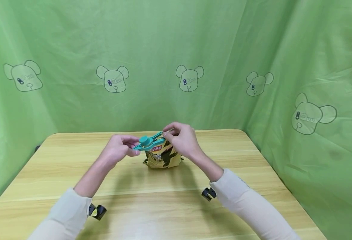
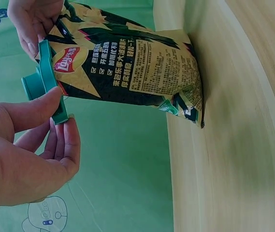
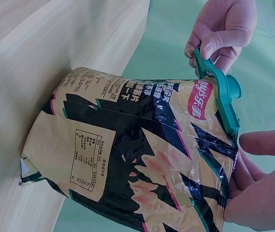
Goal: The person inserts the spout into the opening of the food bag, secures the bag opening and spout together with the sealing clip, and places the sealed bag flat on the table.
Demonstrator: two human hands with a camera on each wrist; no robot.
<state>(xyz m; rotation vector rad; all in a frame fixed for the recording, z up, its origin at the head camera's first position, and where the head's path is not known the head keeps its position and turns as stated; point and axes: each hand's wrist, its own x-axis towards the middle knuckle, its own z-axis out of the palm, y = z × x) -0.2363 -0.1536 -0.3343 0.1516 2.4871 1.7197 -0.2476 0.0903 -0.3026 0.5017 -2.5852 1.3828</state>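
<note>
A chip bag is stood upright on the wooden surface, toward its far edge, with its top edge held between two hands. Both forearms are extended forward and angled inward from the lower corners of the head view, so that the hands are brought near each other above the bag. At the left end of a teal clip, the left hand is placed with its thumb toward the wearer; the clip's end is pinched between this thumb and the curled fingers, as is shown clearly in the left wrist view. The right hand is bent over the opposite top corner, its wrist raised and its fingers directed down and inward; the bag's top edge is pinched there between thumb and fingers, just beside the clip's other end. Whether that end is also touched by the right fingers cannot be told. The clip is laid along part of the bag's top, with its round knob turned upward. Both forearms are covered to near the wrist by pale sleeves, beside which black wrist mounts are seen. A green curtain is hung behind.
</note>
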